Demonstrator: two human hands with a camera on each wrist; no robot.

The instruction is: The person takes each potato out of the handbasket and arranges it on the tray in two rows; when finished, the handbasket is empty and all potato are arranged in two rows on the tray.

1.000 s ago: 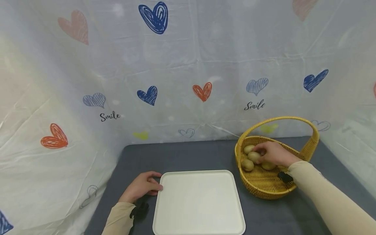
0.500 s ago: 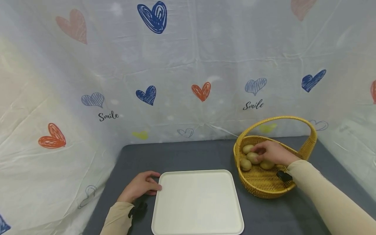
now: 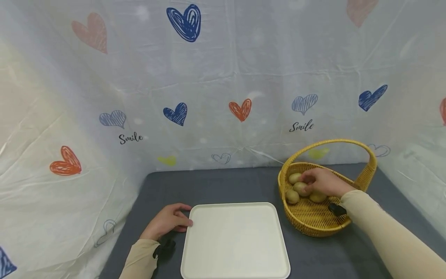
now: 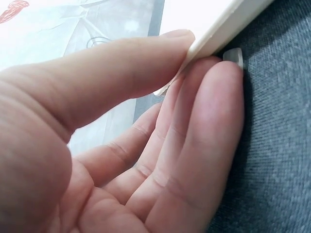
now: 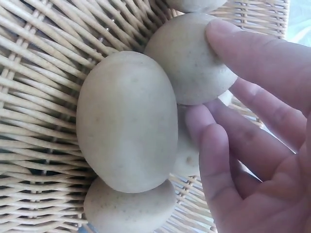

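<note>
My left hand (image 3: pixel 167 223) is at the left edge of a white rectangular tray (image 3: pixel 235 240). In the left wrist view, the thumb lies on top of the tray's rim (image 4: pixel 214 41) and the fingers curl under it, pinching the edge. My right hand (image 3: pixel 325 183) reaches into a yellow wicker basket (image 3: pixel 315 228) holding several potatoes. In the right wrist view, it grips a round potato (image 5: pixel 187 58), thumb on one side and fingertips on the other. A larger potato (image 5: pixel 126 121) lies right beside it, and another potato (image 5: pixel 131 206) sits below that one.
A tall arched handle (image 3: pixel 334 140) rises over the basket, behind my right hand. The dark grey table (image 3: pixel 216 186) ends at a white curtain (image 3: pixel 209 77) printed with hearts. Black wrist devices (image 3: pixel 337 209) are strapped beneath both sleeves.
The head view shifts slightly. Both hands keep their places, the left at the tray's edge and the right on the potato in the basket.
</note>
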